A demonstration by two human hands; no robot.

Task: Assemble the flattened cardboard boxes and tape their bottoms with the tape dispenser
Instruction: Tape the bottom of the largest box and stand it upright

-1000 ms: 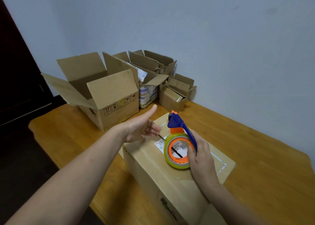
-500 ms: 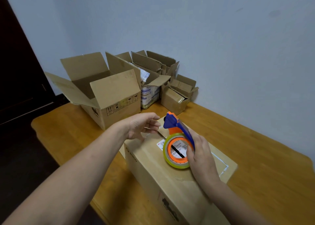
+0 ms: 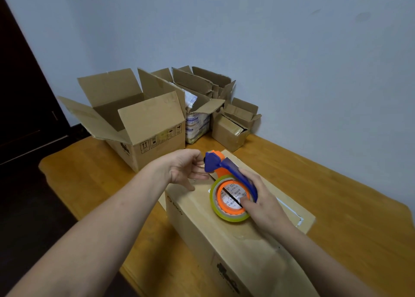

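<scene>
Open box sits back left on the table. Left hand has its fingers curled at the blue head of the tape dispenser; can't tell if it pinches anything. The dispenser rests on the closed box at center, and the right hand grips its handle.

left hand curled in from thumb-out, fingers now at tape dispenser nose

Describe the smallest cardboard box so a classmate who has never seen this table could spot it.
Find the wooden table, then the row of open boxes along the wall at its far edge. The smallest box ends that row on the right; it alone is squat, with glossy tape across its side.
</scene>
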